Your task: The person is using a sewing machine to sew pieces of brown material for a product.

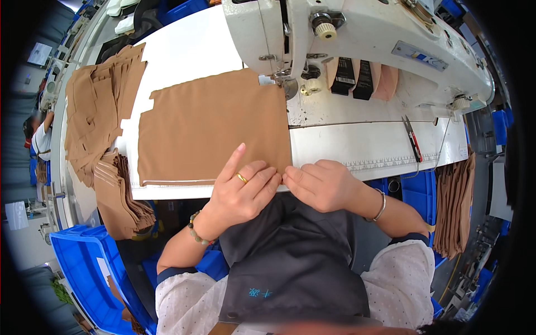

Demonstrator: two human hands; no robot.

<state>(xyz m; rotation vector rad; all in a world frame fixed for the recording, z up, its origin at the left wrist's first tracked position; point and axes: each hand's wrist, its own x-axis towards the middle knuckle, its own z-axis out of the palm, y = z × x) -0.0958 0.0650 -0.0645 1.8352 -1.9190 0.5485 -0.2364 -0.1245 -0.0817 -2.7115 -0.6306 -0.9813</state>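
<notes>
A flat brown fabric piece (pixel 215 123) lies on the white sewing table, its far right corner by the needle area of a white sewing machine (pixel 357 28). Its near edge shows a pale strip at the left. At the near right corner, my left hand (pixel 245 184) pinches the cloth, with the index finger stretched out over it. My right hand (pixel 321 184) is closed on the same corner, fingertips almost meeting the left ones. What lies between the fingertips is mostly hidden.
Stacked brown fabric pieces (pixel 100 106) hang over the table's left side. Red-handled thread snips (pixel 413 139) lie at the right, near a ruler strip (pixel 379 164). Small black boxes (pixel 343 77) stand beneath the machine arm. Blue bins (pixel 89 273) flank me; more brown cloth (pixel 453 206) hangs right.
</notes>
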